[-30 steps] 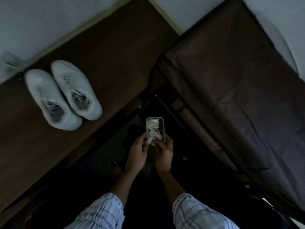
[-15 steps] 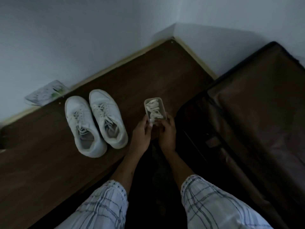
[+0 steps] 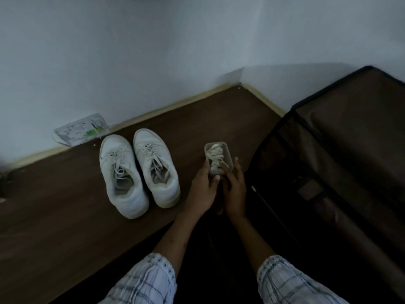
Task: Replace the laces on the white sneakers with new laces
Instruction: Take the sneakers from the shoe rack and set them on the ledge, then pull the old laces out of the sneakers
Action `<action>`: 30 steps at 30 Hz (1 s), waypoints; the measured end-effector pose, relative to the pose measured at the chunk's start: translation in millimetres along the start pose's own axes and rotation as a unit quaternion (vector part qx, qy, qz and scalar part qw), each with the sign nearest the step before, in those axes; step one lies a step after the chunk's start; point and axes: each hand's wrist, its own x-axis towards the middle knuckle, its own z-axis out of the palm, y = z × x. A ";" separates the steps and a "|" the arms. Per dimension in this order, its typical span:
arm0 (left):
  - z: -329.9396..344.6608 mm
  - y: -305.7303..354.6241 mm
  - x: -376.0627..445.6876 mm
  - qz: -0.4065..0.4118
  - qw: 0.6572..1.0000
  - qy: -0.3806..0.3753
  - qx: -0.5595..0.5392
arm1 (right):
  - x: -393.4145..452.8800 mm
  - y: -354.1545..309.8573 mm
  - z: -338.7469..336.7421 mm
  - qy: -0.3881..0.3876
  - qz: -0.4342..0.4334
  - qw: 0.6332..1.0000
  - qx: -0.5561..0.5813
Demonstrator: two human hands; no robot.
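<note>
sneakers (image 3: 140,172) lie at ten o'clock from both hands, heels toward the person (left hand (image 3: 202,189) nearer); left and right hand (image 3: 235,189) grip the lace box (image 3: 218,157).

Two white sneakers (image 3: 138,172) are seen on a dark brown wood-grain floor (image 3: 54,205), their laces (image 3: 153,159) a greyish off-white. A pale, clear-looking container (image 3: 218,157) is filled with cream-white new laces (image 3: 215,156). The sleeves (image 3: 149,284) are patterned in a white-and-grey check — thin dark lines crossed over a light ground. The walls (image 3: 131,51) are shown as pale blue-grey (the light is dim), edged by a cream skirting (image 3: 175,105). A dark brown case (image 3: 350,139) is trimmed in black — and a white packet (image 3: 81,130) carries a green mark.
</note>
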 end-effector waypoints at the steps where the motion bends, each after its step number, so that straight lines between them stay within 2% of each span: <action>1: -2.6 1.9 -1.7 0.018 1.000 0.011 0.021 | -2.4 0.5 0.1 0.012 -0.030 0.999 -0.006; 4: -19.4 12.2 -13.8 0.078 0.991 0.079 0.069 | -6.9 -3.3 6.0 0.035 -0.089 0.995 -0.002; 9: -72.4 20.5 -51.1 0.205 0.948 0.209 0.125 | -17.4 -39.0 22.8 -0.030 -0.135 0.990 0.028; 11: -91.3 16.1 -65.0 0.213 0.918 0.286 0.172 | -25.8 -51.0 29.2 -0.068 -0.133 0.988 0.046; 13: -107.0 8.6 -77.3 0.165 0.901 0.341 0.209 | -30.2 -63.4 35.3 -0.109 -0.122 0.984 0.064; 15: -117.6 -3.4 -86.7 0.086 0.904 0.350 0.229 | -30.2 -73.9 39.3 -0.150 -0.104 0.980 0.075; 18: -127.0 -23.2 -91.7 -0.001 0.926 0.319 0.203 | -28.4 -80.1 43.8 -0.199 -0.097 0.972 0.076; 20: -128.6 -31.1 -91.1 -0.003 0.938 0.301 0.170 | -31.2 -82.4 44.8 -0.222 -0.087 0.966 0.095; 23: -128.3 -36.8 -87.9 0.007 0.933 0.317 0.168 | -37.1 -89.6 51.2 -0.246 -0.075 0.955 0.147; 26: -134.8 -39.4 -86.5 0.021 0.926 0.340 0.164 | -42.2 -93.3 62.0 -0.215 -0.075 0.960 0.164; 30: -155.4 -48.8 -84.0 -0.008 0.930 0.348 0.118 | -56.3 -90.6 77.0 -0.174 -0.064 0.974 0.127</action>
